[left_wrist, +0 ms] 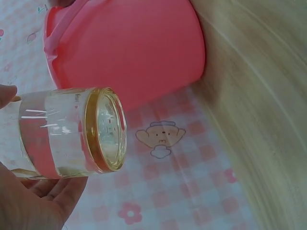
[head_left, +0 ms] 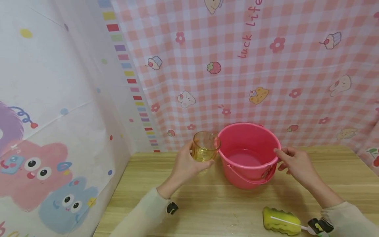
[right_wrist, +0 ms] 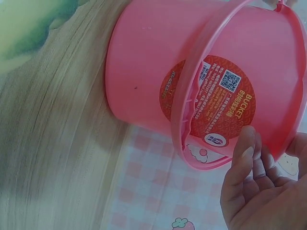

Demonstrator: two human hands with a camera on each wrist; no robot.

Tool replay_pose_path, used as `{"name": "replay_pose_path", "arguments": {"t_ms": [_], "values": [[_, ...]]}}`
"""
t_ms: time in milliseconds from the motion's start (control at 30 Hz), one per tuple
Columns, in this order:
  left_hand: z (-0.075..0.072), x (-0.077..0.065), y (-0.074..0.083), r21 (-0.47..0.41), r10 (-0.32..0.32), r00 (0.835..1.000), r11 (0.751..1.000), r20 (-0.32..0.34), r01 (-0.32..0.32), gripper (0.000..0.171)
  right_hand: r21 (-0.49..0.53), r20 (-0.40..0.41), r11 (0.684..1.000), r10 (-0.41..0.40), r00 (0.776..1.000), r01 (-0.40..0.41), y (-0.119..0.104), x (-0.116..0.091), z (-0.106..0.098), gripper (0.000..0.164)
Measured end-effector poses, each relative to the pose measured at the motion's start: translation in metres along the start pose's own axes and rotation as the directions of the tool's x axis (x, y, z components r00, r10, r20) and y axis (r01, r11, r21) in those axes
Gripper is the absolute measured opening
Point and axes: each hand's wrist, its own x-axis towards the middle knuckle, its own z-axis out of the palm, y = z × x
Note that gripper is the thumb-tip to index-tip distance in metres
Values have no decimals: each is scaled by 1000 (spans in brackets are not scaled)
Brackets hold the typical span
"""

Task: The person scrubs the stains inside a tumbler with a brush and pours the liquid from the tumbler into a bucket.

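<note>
My left hand grips an amber-tinted clear glass cup, its thumb and fingers around the sides. In the head view the cup is held just left of a pink plastic bucket, close to its rim. The left wrist view shows the thick base of the cup and the bucket's side beyond. My right hand pinches the bucket's right rim, thumb on top and fingers outside. In the right wrist view, a round red label sits behind the lowered handle. The bucket's bottom looks shiny; whether it holds liquid is unclear.
A yellow-green sponge brush lies near the front right of the wooden table, partly under the right forearm. Small wet-looking marks show on the table near its front. A pink checked cloth hangs directly behind the bucket.
</note>
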Motion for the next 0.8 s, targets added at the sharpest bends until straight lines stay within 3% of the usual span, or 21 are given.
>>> {"name": "replay_pose_path", "arguments": {"t_ms": [233, 467, 633, 800], "values": [[0, 9, 2, 26, 5, 1000, 1000, 9, -5, 76, 2, 2, 1000, -3, 1000, 3, -2, -1, 0, 55], [0, 19, 3, 35, 28, 999, 999, 44, -30, 66, 1, 4, 1000, -7, 1000, 7, -4, -1, 0, 55], [1, 26, 5, 103, 49, 997, 993, 56, -54, 62, -1, 8, 1000, -1, 1000, 1, -5, -1, 0, 57], [2, 31, 8, 180, 21, 997, 983, 74, -34, 64, 4, 0, 1000, -5, 1000, 5, -4, -1, 0, 57]]}}
